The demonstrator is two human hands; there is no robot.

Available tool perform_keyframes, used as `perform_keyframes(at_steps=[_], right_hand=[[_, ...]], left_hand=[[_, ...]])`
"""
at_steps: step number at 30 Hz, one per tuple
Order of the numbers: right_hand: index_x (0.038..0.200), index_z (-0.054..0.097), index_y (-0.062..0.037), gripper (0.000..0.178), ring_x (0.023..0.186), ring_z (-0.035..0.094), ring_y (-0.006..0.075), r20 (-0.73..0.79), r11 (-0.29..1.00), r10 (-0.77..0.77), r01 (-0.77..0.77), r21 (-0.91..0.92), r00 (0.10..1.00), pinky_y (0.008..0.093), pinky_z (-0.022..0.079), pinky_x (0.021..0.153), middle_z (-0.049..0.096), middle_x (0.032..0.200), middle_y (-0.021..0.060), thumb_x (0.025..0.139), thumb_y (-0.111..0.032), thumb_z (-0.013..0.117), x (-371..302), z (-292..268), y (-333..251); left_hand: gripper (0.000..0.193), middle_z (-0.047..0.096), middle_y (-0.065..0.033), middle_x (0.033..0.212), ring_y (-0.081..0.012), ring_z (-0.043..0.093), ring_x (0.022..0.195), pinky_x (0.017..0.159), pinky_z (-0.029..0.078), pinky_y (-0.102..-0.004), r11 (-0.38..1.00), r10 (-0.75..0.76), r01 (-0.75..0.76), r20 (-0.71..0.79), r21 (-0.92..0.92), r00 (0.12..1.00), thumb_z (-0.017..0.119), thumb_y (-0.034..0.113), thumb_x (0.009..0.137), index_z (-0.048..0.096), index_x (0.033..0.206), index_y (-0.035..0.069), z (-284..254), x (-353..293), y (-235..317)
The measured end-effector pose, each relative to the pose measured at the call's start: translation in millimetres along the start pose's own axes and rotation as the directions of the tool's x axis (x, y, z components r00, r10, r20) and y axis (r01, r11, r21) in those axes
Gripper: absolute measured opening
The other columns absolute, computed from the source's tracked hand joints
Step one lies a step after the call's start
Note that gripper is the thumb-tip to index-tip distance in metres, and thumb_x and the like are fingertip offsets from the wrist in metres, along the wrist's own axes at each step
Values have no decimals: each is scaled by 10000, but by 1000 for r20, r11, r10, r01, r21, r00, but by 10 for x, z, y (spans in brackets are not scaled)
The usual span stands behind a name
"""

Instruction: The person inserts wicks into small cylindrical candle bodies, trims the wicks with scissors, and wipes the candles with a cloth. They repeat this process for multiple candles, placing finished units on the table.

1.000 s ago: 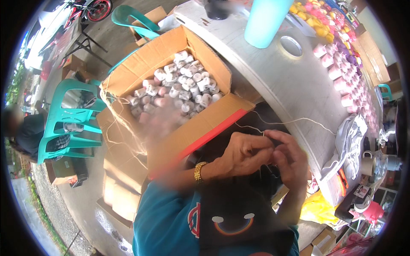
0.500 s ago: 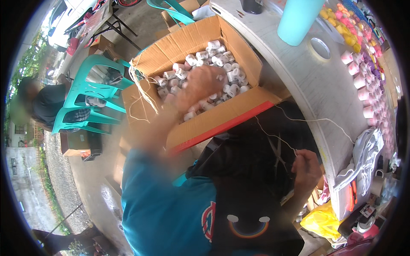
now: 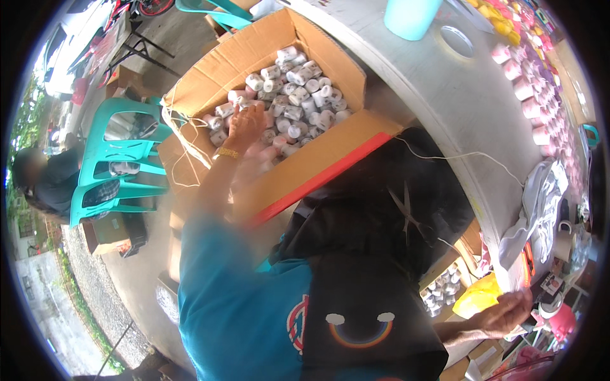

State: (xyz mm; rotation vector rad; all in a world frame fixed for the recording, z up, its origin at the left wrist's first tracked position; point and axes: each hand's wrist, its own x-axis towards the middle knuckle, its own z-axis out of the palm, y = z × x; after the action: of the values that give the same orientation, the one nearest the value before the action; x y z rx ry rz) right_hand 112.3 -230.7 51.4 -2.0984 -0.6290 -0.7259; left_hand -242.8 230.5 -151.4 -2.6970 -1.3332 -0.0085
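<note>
A cardboard box (image 3: 305, 159) with raised flaps holds many small white and pinkish printed cylinders (image 3: 298, 95). My left hand (image 3: 246, 127), with a gold-coloured band at the wrist, reaches into the box. Its fingers are apart and rest on cylinders near the left side. At the lower right, beside a yellow plastic bag (image 3: 476, 298), my right hand (image 3: 505, 315) is closed; what is between its fingers is too small to make out. Scissors (image 3: 406, 213) lie on black cloth over my lap. A thin cream string (image 3: 470, 156) runs from the box's corner across the table.
A bundle of cream strings (image 3: 184, 136) hangs over the box's left flap. The grey table (image 3: 432, 101) bears a turquoise tumbler (image 3: 412, 16), a tape roll (image 3: 456, 41), rows of pink cup-like pieces (image 3: 524, 89) and grey cloth (image 3: 540, 197). Teal chairs (image 3: 117, 152) stand left, near a seated person (image 3: 54, 181).
My left hand has moved left within the box. My right hand has moved down and right, away from the scissors to the yellow bag. The whole view has shifted.
</note>
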Motion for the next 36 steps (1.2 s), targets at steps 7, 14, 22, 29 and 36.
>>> perform_keyframes(at_steps=[7,14,22,29,36], right_hand=[[1001,685,9,188,735,626,151,-129,924,-125,68,-377,984,267,494,680,676,819,71,931,-132,583,97,191,-378],[1139,629,-9,389,834,618,155,570,904,81,-301,303,818,252,489,722,668,1030,111,765,-70,716,-65,174,-717],[1274,533,-30,569,954,634,173,682,682,-48,-475,556,730,294,508,834,657,1077,86,768,-106,780,-32,334,-510],[1112,642,-39,361,564,501,101,308,967,172,-220,128,936,272,413,552,559,632,20,858,-293,676,552,75,46],[976,621,-66,309,740,679,351,245,796,81,85,-599,966,421,523,631,666,713,165,839,-341,653,1385,1003,642]], left_hand=[[314,688,-119,821,-269,676,726,660,544,-364,816,-86,-137,-353,-561,932,715,237,818,635,1053,46,-1487,112,937],[546,666,-130,1076,-233,666,923,812,539,-317,356,531,-679,-459,-642,712,726,78,775,539,1289,74,-2534,-115,2398],[692,667,-60,868,-168,659,771,719,542,-293,-145,737,-560,-466,-816,489,820,234,742,485,1320,55,-2771,-21,3293],[503,636,-76,997,-127,602,900,817,489,-289,-144,645,-343,-351,-928,679,771,104,776,549,1221,31,-2732,28,3594],[466,626,-115,1054,-269,605,896,852,479,-354,-29,434,-782,-712,-623,551,804,119,721,602,1131,28,-2664,56,3586]])
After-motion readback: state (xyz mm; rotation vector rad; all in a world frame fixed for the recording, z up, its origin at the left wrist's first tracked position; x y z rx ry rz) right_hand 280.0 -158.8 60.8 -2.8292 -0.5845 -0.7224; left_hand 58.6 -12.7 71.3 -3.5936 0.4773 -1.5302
